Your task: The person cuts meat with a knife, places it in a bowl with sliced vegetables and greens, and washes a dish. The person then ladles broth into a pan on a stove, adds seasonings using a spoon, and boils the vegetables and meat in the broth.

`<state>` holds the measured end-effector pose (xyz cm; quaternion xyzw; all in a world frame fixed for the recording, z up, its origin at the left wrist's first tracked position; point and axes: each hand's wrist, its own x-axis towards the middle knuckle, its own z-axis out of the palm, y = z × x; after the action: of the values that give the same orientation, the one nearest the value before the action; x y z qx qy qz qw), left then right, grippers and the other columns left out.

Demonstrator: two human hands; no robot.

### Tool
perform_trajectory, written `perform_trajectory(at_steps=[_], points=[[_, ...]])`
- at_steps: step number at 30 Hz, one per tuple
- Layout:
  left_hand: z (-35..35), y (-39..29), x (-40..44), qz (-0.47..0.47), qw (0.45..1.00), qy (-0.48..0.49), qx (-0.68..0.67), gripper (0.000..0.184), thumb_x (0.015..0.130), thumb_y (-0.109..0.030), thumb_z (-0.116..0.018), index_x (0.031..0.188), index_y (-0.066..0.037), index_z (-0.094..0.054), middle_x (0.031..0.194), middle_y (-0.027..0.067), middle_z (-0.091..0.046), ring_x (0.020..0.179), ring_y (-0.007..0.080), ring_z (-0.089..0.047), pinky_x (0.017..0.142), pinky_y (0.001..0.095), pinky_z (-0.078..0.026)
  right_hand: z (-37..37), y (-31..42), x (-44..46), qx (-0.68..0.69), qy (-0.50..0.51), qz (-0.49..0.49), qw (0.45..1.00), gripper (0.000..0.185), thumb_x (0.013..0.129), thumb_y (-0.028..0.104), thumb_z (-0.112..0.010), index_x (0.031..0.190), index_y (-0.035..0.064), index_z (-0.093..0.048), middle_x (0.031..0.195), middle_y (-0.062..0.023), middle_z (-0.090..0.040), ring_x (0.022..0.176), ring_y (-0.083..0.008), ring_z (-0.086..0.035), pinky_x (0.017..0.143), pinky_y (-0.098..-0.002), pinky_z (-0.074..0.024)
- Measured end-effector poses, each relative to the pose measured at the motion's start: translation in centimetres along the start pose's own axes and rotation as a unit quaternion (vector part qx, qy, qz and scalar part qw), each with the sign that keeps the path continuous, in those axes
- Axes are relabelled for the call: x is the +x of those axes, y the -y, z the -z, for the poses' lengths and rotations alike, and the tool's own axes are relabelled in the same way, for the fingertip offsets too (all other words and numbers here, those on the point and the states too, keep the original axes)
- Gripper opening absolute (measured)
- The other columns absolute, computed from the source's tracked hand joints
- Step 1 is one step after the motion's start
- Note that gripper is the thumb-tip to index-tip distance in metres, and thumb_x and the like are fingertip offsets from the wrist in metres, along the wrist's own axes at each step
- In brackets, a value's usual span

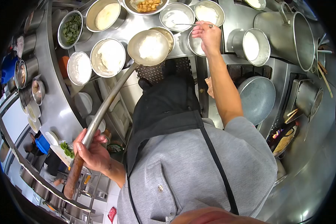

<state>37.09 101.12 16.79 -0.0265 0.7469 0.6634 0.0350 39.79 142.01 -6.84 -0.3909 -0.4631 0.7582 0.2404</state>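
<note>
My left hand (91,149) is wrapped round the long handle of a metal ladle (108,100), near its wooden grip. The ladle's wide bowl holds something white and sits at the counter's front edge, partly over another bowl. Above the bowls at the upper right, my right hand (207,35) pinches the handle of a small spoon (186,24). That spoon reaches left into a metal bowl of white powder (176,16). Beside the hand stands another bowl with white contents (209,13); beneath it, a round container (196,43) is partly covered.
Bowls of white food (108,58) and green leaves (71,30) stand on the left. A large pot (291,35), a container of white liquid (251,45) and a wok (256,100) are on the right. At lower left, part of a person (52,170) shows.
</note>
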Motion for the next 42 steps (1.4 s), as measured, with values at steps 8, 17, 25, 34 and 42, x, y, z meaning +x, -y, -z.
perform_trajectory(at_steps=[8, 17, 25, 34, 42], points=[[-1.3, 0.3, 1.4, 0.005, 0.999, 0.024, -0.036, 0.046, 0.096, -0.032, -0.047, 0.110, 0.010, -0.056, 0.083, 0.0290, -0.066, 0.057, 0.0265, -0.065, 0.050, 0.0313, -0.054, 0.5, 6.8, -4.4, 0.070, 0.020, 0.022, 0.997, 0.021, 0.093, 0.011, -0.057, 0.094, -0.0095, -0.062, 0.072, -0.0159, -0.064, 0.053, -0.0184, -0.062, 0.048, -0.0274, -0.0528], [-2.7, 1.0, 2.4, -0.006, 0.995, 0.091, -0.031, 0.049, 0.096, -0.036, -0.045, 0.109, 0.010, -0.057, 0.081, 0.0295, -0.066, 0.056, 0.0260, -0.064, 0.049, 0.0308, -0.052, 6.2, 4.7, -7.9, -0.314, -0.102, 0.179, 0.927, 0.018, 0.090, 0.014, -0.061, 0.090, -0.0011, -0.070, 0.063, -0.0096, -0.065, 0.049, -0.0126, -0.058, 0.049, -0.0287, -0.0471], [-0.7, 0.4, 1.8, -0.025, 0.996, 0.078, 0.025, 0.051, 0.096, -0.038, -0.045, 0.108, 0.010, -0.057, 0.078, 0.0285, -0.066, 0.053, 0.0254, -0.063, 0.048, 0.0308, -0.052, 7.6, 1.7, -9.2, -0.369, -0.098, 0.082, 0.921, 0.023, 0.092, 0.017, -0.059, 0.082, -0.0013, -0.068, 0.063, -0.0053, -0.064, 0.051, -0.0134, -0.058, 0.047, -0.0263, -0.0462], [0.2, 0.6, 1.5, -0.027, 0.992, 0.121, 0.007, 0.047, 0.099, -0.035, -0.044, 0.109, 0.009, -0.058, 0.082, 0.0277, -0.067, 0.060, 0.0251, -0.066, 0.051, 0.0288, -0.053, 6.2, -2.5, -9.8, 0.061, -0.172, 0.010, 0.983, 0.016, 0.092, 0.005, -0.052, 0.094, -0.0099, -0.058, 0.071, -0.0156, -0.062, 0.055, -0.0210, -0.062, 0.050, -0.0305, -0.0549], [-0.8, 0.8, 1.7, -0.009, 0.994, 0.109, 0.020, 0.047, 0.098, -0.035, -0.045, 0.109, 0.009, -0.058, 0.082, 0.0276, -0.066, 0.060, 0.0251, -0.066, 0.052, 0.0297, -0.053, 6.1, 3.7, -13.0, 0.113, -0.132, 0.053, 0.983, 0.020, 0.094, 0.009, -0.056, 0.096, -0.0109, -0.060, 0.073, -0.0153, -0.063, 0.057, -0.0195, -0.063, 0.052, -0.0291, -0.0554]])
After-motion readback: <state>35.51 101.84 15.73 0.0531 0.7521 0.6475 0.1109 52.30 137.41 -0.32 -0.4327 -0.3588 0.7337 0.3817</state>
